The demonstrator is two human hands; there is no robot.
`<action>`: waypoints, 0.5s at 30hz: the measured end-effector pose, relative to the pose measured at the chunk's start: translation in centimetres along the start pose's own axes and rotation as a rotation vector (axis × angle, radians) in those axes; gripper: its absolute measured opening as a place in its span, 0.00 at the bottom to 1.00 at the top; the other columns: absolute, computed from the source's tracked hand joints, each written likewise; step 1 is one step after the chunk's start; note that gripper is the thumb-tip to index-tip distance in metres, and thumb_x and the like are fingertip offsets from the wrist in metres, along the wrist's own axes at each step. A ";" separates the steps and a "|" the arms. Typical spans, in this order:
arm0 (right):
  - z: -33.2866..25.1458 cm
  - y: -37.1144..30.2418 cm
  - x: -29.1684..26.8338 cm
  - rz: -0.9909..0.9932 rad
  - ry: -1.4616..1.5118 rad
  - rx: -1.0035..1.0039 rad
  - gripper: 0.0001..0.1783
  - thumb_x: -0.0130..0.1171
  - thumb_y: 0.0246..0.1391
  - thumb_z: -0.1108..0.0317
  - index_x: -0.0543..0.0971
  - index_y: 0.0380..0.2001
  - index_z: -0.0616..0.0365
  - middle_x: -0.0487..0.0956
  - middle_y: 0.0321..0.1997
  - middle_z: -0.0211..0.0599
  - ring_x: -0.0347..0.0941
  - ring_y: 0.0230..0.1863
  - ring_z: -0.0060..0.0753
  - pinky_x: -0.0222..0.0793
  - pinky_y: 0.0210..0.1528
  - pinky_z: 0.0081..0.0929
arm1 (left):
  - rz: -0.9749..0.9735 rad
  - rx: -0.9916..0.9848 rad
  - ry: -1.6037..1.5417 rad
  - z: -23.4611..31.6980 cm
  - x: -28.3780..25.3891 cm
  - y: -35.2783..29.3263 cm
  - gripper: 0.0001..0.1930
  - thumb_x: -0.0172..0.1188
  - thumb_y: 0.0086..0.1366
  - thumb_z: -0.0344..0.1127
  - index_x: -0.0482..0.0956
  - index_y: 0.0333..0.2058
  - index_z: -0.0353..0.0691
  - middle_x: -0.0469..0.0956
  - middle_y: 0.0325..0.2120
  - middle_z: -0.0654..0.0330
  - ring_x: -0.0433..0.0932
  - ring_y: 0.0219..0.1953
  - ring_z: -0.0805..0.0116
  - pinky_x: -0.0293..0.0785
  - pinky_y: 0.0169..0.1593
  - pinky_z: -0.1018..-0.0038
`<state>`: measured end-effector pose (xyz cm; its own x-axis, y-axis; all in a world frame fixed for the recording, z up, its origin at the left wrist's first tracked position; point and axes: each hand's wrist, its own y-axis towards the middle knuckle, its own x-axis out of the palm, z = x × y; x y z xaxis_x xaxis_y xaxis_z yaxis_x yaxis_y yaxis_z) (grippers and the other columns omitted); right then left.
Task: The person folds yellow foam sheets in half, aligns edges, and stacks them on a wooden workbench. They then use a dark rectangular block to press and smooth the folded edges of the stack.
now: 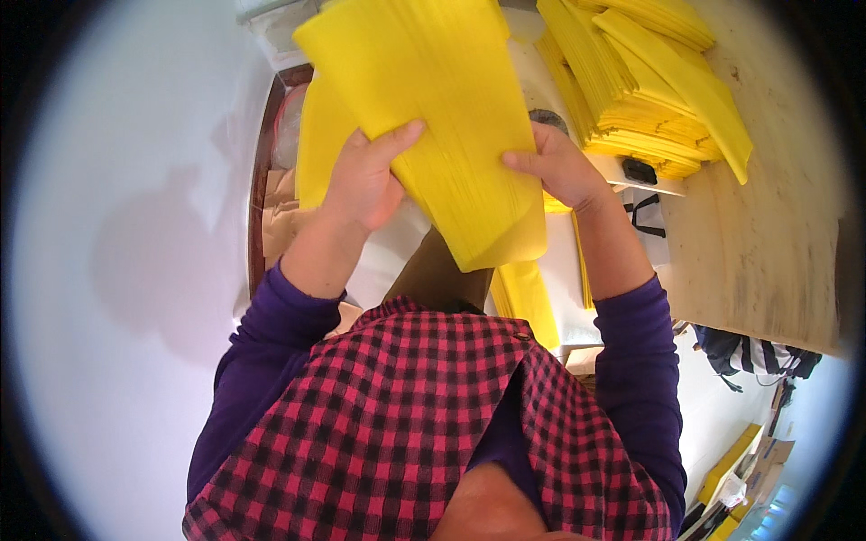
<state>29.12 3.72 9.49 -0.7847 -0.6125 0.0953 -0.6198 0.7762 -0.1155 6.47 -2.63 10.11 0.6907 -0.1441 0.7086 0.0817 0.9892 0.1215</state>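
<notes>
Between my two hands a yellow fabric sheet point(451, 117) is held up, long and thin, its lower end curling over my lap. My left hand point(368, 176) grips its left edge, thumb on top and fingers behind. On the opposite edge my right hand point(561, 167) pinches it the same way, its fingers mostly hidden by the sheet. Another yellow layer shows behind my left hand; whether it belongs to the same piece I cannot tell.
A tall stack of folded yellow sheets point(640, 86) stands at the upper right beside a wooden board point(758, 207). A small black object point(640, 171) lies below the stack. More yellow material point(528, 302) hangs by my lap. A brown-framed box point(259, 198) is at left, near the white wall point(135, 270).
</notes>
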 end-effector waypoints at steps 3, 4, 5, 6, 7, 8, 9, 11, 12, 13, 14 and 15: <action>-2.9 0.2 0.2 0.086 -0.136 -0.111 0.19 0.61 0.54 0.67 0.75 0.48 0.62 0.79 0.43 0.29 0.74 0.43 0.19 0.68 0.49 0.22 | -0.063 -0.014 0.188 3.0 1.4 3.0 0.19 0.58 0.61 0.30 0.69 0.51 0.35 0.75 0.47 0.57 0.74 0.50 0.64 0.70 0.53 0.66; -3.8 0.6 0.4 0.117 -0.144 -0.188 0.18 0.61 0.54 0.67 0.76 0.48 0.61 0.79 0.42 0.28 0.74 0.42 0.19 0.68 0.48 0.22 | -0.152 0.029 0.236 4.2 1.6 3.8 0.19 0.59 0.61 0.31 0.71 0.50 0.35 0.76 0.45 0.58 0.75 0.48 0.65 0.70 0.52 0.68; -4.8 1.2 0.5 0.147 -0.150 -0.263 0.18 0.61 0.54 0.66 0.76 0.47 0.61 0.80 0.42 0.28 0.74 0.42 0.19 0.69 0.48 0.22 | -0.278 0.084 0.268 5.5 1.9 4.9 0.19 0.60 0.60 0.33 0.72 0.49 0.34 0.77 0.44 0.59 0.75 0.47 0.67 0.70 0.52 0.70; -5.7 1.8 0.7 0.178 -0.155 -0.336 0.18 0.62 0.54 0.65 0.77 0.46 0.61 0.80 0.41 0.28 0.74 0.41 0.19 0.69 0.48 0.22 | -0.240 0.053 0.363 7.3 2.2 6.4 0.19 0.60 0.61 0.33 0.71 0.50 0.35 0.75 0.47 0.60 0.74 0.49 0.66 0.69 0.53 0.69; -6.8 2.5 0.8 0.202 -0.131 -0.363 0.17 0.61 0.54 0.66 0.77 0.46 0.60 0.80 0.42 0.28 0.74 0.41 0.20 0.69 0.47 0.22 | -0.279 0.054 0.427 8.7 2.6 7.6 0.20 0.59 0.61 0.33 0.70 0.51 0.35 0.74 0.49 0.60 0.73 0.51 0.64 0.69 0.54 0.68; -8.0 3.3 0.3 0.225 -0.101 -0.384 0.16 0.61 0.54 0.66 0.76 0.46 0.60 0.79 0.43 0.29 0.75 0.42 0.22 0.70 0.46 0.22 | -0.304 0.048 0.421 8.8 3.0 8.9 0.20 0.59 0.61 0.33 0.70 0.51 0.34 0.74 0.49 0.59 0.74 0.50 0.63 0.70 0.54 0.68; -8.9 3.6 0.2 0.248 -0.075 -0.411 0.16 0.60 0.55 0.66 0.76 0.46 0.59 0.79 0.44 0.30 0.75 0.42 0.23 0.70 0.45 0.21 | -0.333 0.047 0.416 9.1 3.3 9.9 0.20 0.59 0.61 0.32 0.70 0.51 0.33 0.75 0.48 0.57 0.74 0.49 0.63 0.71 0.53 0.67; -9.4 3.5 0.0 0.444 -0.294 -0.343 0.24 0.59 0.53 0.59 0.73 0.51 0.58 0.78 0.46 0.39 0.75 0.45 0.34 0.69 0.50 0.33 | -0.392 0.056 0.406 10.2 3.1 11.4 0.19 0.58 0.61 0.32 0.70 0.51 0.31 0.75 0.47 0.54 0.76 0.47 0.61 0.73 0.51 0.66; -9.5 3.5 0.0 0.543 -0.402 -0.305 0.28 0.59 0.51 0.55 0.71 0.54 0.57 0.78 0.47 0.43 0.75 0.47 0.40 0.69 0.52 0.38 | -0.423 0.058 0.400 10.3 2.7 12.7 0.19 0.58 0.61 0.31 0.70 0.51 0.31 0.76 0.46 0.53 0.76 0.46 0.61 0.74 0.50 0.66; -9.0 4.4 -0.8 0.449 -0.343 -0.323 0.24 0.60 0.52 0.59 0.73 0.51 0.58 0.78 0.46 0.39 0.75 0.46 0.35 0.69 0.51 0.33 | -0.454 0.059 0.394 10.2 2.3 14.1 0.19 0.58 0.62 0.31 0.70 0.50 0.30 0.76 0.46 0.52 0.77 0.45 0.60 0.75 0.49 0.65; -8.5 5.8 -1.0 0.356 -0.284 -0.342 0.20 0.61 0.53 0.63 0.74 0.48 0.59 0.79 0.45 0.34 0.74 0.45 0.29 0.69 0.49 0.28 | -0.447 0.030 0.457 9.8 1.3 15.2 0.20 0.58 0.61 0.32 0.70 0.50 0.31 0.76 0.46 0.55 0.76 0.47 0.62 0.72 0.51 0.67; -7.2 6.7 -1.2 0.297 -0.218 -0.330 0.16 0.61 0.54 0.67 0.76 0.46 0.60 0.79 0.44 0.30 0.74 0.44 0.24 0.70 0.47 0.23 | -0.441 0.003 0.520 9.1 -0.1 15.8 0.20 0.59 0.61 0.33 0.70 0.50 0.33 0.75 0.47 0.58 0.74 0.49 0.65 0.70 0.53 0.68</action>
<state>25.95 10.71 15.69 -0.9315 -0.3474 -0.1078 -0.3631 0.9063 0.2165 1.19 12.78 18.25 0.8489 -0.5015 0.1668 0.4330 0.8409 0.3247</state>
